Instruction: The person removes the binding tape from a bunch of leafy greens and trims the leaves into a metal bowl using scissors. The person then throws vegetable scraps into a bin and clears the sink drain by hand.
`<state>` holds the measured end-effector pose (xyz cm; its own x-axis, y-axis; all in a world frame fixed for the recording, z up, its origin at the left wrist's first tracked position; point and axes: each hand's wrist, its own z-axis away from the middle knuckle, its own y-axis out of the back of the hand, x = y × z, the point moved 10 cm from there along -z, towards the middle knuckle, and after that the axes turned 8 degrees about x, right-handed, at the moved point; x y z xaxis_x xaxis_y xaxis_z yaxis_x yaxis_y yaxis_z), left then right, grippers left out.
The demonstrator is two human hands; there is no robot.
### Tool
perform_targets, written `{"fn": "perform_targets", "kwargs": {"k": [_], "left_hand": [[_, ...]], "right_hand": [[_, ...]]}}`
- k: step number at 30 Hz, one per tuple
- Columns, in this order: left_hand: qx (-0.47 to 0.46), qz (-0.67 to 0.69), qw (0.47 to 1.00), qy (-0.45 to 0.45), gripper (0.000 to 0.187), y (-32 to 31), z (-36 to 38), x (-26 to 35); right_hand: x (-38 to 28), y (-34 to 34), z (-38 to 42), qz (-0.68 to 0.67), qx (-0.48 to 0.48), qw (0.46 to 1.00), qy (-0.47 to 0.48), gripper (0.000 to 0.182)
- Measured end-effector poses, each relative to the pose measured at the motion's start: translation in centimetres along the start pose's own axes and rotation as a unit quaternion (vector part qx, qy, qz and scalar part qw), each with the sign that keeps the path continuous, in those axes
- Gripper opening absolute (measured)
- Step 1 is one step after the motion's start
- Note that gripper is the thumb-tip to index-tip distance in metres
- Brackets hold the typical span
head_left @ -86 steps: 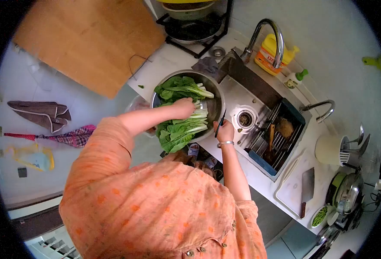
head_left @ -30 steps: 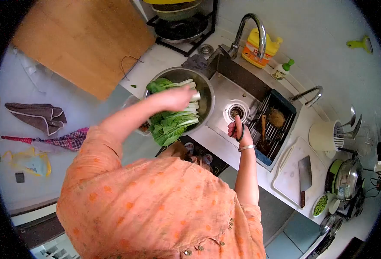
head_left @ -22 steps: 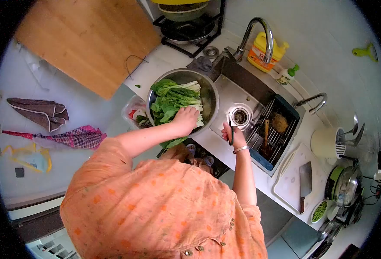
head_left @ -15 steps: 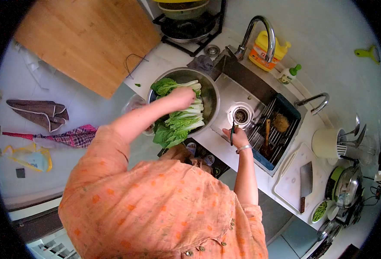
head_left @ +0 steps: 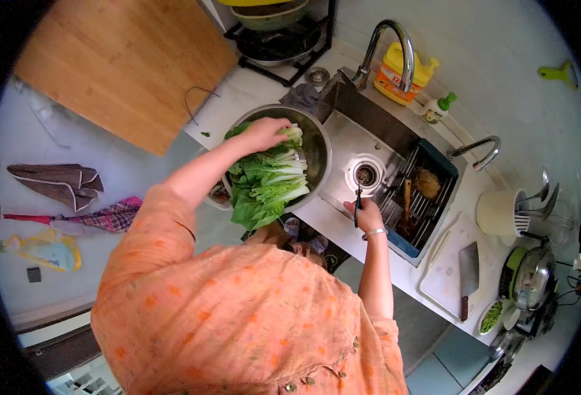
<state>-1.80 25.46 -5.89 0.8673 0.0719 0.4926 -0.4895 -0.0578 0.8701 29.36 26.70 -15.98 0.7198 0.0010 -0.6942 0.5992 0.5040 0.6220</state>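
A large metal bowl [head_left: 322,158] at the counter's edge holds leafy greens [head_left: 274,181] with pale stalks, some leaves hanging over the near rim. My left hand [head_left: 264,135] is over the far part of the bowl, fingers curled onto the greens there. In my right hand [head_left: 368,216], at the near edge of the sink [head_left: 343,145], is a slim dark tool [head_left: 357,204] pointing toward the drain; its exact kind is too small to make out. The fingers are closed around it.
Inside the sink, a blue-rimmed rack [head_left: 405,247] holds a brush [head_left: 426,184]. Right of it, a cleaver [head_left: 469,273] lies on a white cutting board [head_left: 443,280], near a bowl of green pieces [head_left: 490,317]. Faucets [head_left: 405,59] and a yellow jug [head_left: 396,76] stand behind.
My left hand has shifted left and away from me over the greens, its fingers now stretched further out. My right hand still grips the dark tool, slightly lower.
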Motion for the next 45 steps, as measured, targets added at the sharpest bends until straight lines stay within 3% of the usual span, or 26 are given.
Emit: {"fn": "perform_targets", "kwargs": {"k": [5, 6, 8, 9, 11, 12, 14, 15, 16, 18, 20, 22, 26, 28, 31, 32, 34, 35, 37, 40, 45], "left_hand": [[-0.027, -0.043, 0.996, -0.068, 0.037, -0.7, 2.4, 1.7], [-0.083, -0.050, 0.994, -0.042, 0.032, -2.1, 3.5, 3.1], [-0.174, -0.098, 0.976, -0.091, 0.028, -6.5, 5.8, 3.0], [-0.172, -0.098, 0.976, -0.091, 0.028, -7.0, 5.4, 2.5], [-0.280, -0.184, 0.925, -0.178, 0.023, -9.4, 5.5, 1.9], [-0.263, -0.124, 0.952, -0.093, 0.022, -8.4, 3.9, 0.8], [-0.122, -0.017, 0.992, -0.038, 0.020, -6.6, 1.0, -1.2], [-0.137, -0.083, 0.987, 0.029, 0.021, -5.0, 0.7, -0.4], [-0.133, -0.083, 0.987, 0.030, 0.021, -5.3, 0.5, -0.1], [-0.004, -0.235, 0.971, -0.038, 0.022, -3.9, -0.4, 1.1], [-0.032, -0.231, 0.972, -0.041, 0.022, -5.7, -0.8, -0.3], [0.055, -0.262, 0.952, -0.148, 0.022, -5.3, -0.6, 0.9], [0.028, -0.182, 0.975, -0.124, 0.018, -3.1, 0.3, 1.8], [-0.164, -0.149, 0.973, -0.059, 0.020, -4.8, 1.8, 1.5], [-0.236, -0.074, 0.969, -0.031, 0.019, -6.7, 2.4, 0.3], [-0.236, -0.074, 0.968, -0.030, 0.019, -7.5, 2.1, -0.4], [-0.226, -0.026, 0.965, 0.130, 0.017, -9.2, 1.4, -4.4], [-0.226, -0.025, 0.965, 0.130, 0.017, -10.1, 1.5, -4.9], [-0.100, -0.171, 0.980, 0.014, 0.017, -9.0, 0.6, -3.3], [-0.081, -0.263, 0.961, -0.016, 0.018, -8.7, 0.6, -1.2], [-0.061, -0.238, 0.969, -0.033, 0.018, -8.4, 0.7, 0.2]], "right_hand": [[-1.1, -0.9, 0.0, -0.016, -0.005, 1.000, 0.020, 0.050], [-2.0, -1.0, 0.2, -0.022, -0.016, 0.999, 0.021, 0.050], [-2.9, -1.1, 0.5, -0.028, -0.027, 0.999, 0.022, 0.050], [-3.5, -1.1, 0.6, -0.014, -0.027, 0.999, 0.028, 0.050], [-4.5, -0.9, 1.1, -0.012, -0.038, 0.999, 0.025, 0.050], [-4.7, -1.0, 0.9, -0.012, -0.036, 0.999, 0.029, 0.050], [-4.3, -1.3, 0.6, 0.013, -0.031, 0.999, 0.030, 0.049], [-4.2, -1.4, 0.6, 0.006, -0.029, 0.999, 0.027, 0.048], [-4.5, -1.3, 0.7, 0.008, -0.029, 0.999, 0.030, 0.048], [-5.0, -1.1, 1.0, -0.025, -0.032, 0.999, 0.023, 0.046], [-4.6, -1.3, 0.6, 0.001, -0.021, 0.999, 0.032, 0.044], [-4.4, -1.7, 0.6, -0.026, -0.023, 0.999, 0.037, 0.043], [-4.3, -1.4, 1.1, -0.016, -0.033, 0.999, 0.019, 0.043], [-4.3, -1.5, 1.0, -0.025, -0.007, 0.999, 0.046, 0.043], [-4.2, -3.6, 0.6, -0.023, -0.008, 0.998, 0.058, 0.042], [-3.5, -5.1, 0.1, -0.023, -0.009, 0.998, 0.058, 0.042], [-1.5, -8.1, -1.1, -0.107, -0.012, 0.994, 0.020, 0.035], [-1.2, -9.3, -1.4, -0.124, -0.019, 0.992, 0.024, 0.032], [-2.8, -9.7, -0.6, -0.178, -0.040, 0.983, -0.008, 0.031], [-3.3, -10.5, -0.3, -0.244, -0.060, 0.968, -0.032, 0.027], [-3.7, -10.9, -0.2, -0.292, -0.033, 0.955, -0.046, 0.024]]}}
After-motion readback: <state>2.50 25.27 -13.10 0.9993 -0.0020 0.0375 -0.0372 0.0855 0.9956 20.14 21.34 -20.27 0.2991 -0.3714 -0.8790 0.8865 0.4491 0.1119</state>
